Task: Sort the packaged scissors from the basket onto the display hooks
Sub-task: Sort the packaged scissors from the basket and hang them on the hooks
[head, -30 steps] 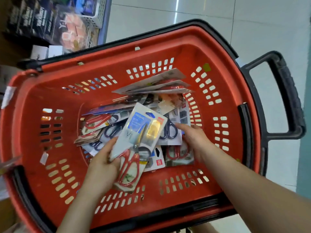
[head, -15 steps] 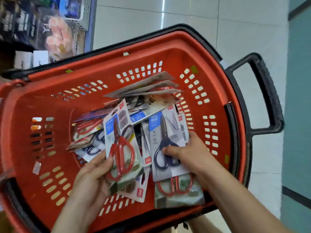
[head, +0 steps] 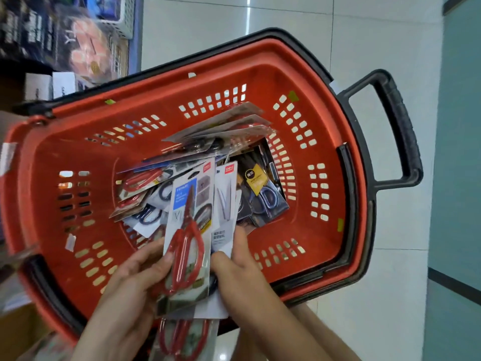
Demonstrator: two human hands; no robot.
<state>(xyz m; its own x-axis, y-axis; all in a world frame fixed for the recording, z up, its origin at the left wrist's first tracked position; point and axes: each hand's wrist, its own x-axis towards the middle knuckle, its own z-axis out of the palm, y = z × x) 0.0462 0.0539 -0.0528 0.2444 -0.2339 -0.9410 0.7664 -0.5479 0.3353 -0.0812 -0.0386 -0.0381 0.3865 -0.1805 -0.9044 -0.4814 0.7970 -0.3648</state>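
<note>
Left hand (head: 135, 277), near-left of centre, fingers curled onto the left edge of a red-handled pack (head: 186, 246) of scissors. Right hand (head: 242, 277) sits just beside it, thumb on the front and a finger up the back of a second pack (head: 225, 204), a white card fanned out behind the first on its right. Both hands clamped on the packs, none free. Packs' long axis runs near-to-far: scissor handles at the near end by the palms, blade tips and card tops w/ red logo tabs pointing far, away from the person. So the hang end is likely the free end, which suits pushing it onto a hook. No display hooks in view, so direction to them can't be told. Another red-handled pack, the lower pack (head: 182, 340), shows below the hands, blurred; which hand carries it is unclear. Beyond the hands, an orange-red basket (head: 65, 152) tilted, w/ loose packs (head: 263, 196) heaped at its centre, mostly dark-handled. Its black handle (head: 398, 121) sticks out far right. Shelf (head: 78, 48) of goods far left; pale tiled floor (head: 377, 48) around.
</note>
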